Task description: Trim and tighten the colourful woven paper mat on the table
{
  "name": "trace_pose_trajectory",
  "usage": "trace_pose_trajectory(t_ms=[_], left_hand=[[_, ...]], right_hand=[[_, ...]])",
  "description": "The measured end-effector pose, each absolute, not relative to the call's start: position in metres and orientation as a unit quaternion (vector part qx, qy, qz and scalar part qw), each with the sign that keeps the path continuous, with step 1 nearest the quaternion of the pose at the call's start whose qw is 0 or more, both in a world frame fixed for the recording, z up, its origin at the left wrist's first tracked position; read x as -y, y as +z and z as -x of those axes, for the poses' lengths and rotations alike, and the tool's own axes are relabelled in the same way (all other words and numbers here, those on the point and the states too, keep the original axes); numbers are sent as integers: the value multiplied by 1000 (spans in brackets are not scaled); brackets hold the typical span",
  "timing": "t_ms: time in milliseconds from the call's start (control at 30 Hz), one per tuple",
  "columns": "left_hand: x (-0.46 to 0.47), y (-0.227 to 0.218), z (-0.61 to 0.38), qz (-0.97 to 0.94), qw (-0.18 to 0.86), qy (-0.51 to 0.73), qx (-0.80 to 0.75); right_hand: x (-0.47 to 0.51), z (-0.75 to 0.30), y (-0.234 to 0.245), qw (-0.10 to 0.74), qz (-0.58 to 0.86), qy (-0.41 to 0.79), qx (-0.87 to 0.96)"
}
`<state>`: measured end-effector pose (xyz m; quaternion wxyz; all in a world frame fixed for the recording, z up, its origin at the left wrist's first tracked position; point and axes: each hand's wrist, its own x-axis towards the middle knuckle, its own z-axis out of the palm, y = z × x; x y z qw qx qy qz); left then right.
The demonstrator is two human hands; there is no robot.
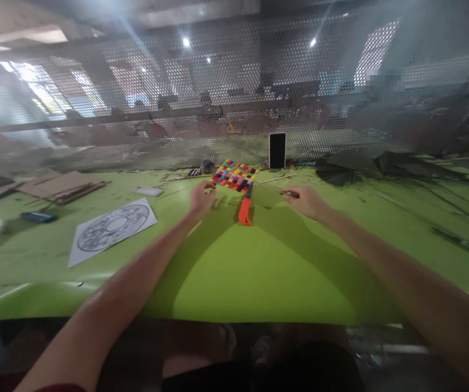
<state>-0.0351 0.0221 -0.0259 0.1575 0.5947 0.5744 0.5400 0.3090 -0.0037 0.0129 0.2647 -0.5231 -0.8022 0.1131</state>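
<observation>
My left hand is closed at the left corner of a small woven mat of red, yellow, purple, orange and black squares. Its fingertips meet the mat's edge. Right of the mat, my right hand is held in a pinch just over the table; whatever lies between the fingertips is too small and blurred to name. Between my hands a knife with an orange handle lies on the green surface, its dark blade end reaching the mat's near edge.
A printed sheet with a ring pattern lies left on the green tabletop. Beyond it are brown cardboard pieces and a blue tool. A dark-screened tablet stands against the perforated metal screen. Dark leafy pieces lie right.
</observation>
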Motion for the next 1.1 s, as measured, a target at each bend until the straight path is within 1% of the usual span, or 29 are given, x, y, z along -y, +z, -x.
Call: trace_pose_trajectory(t_ms=[33,100,167,200,267,433,533,867,1100], left_hand=[[-25,-23,42,-533,197,592,-572],[-26,-15,53,-424,317,659,-534],[-24,-7,58,-360,443,665,-482],[-23,-4,58,-350,489,653,-461],[-19,-1,55,-364,539,621,-437],[-12,-11,42,-416,576,568,-414],[-11,-18,35,-431,575,552,-423],[-10,-14,23,-386,534,624,-422],[-11,-13,23,-363,527,648,-413]], right_hand=[[3,-309,13,267,522,114,802],[3,-309,13,268,521,121,802],[4,-309,13,262,519,135,802],[5,-308,13,257,520,143,802],[6,-308,14,247,521,163,801],[6,-311,13,244,524,162,799],[4,-314,11,240,525,158,801],[6,-312,9,240,520,184,799],[6,-308,6,236,511,165,810]])
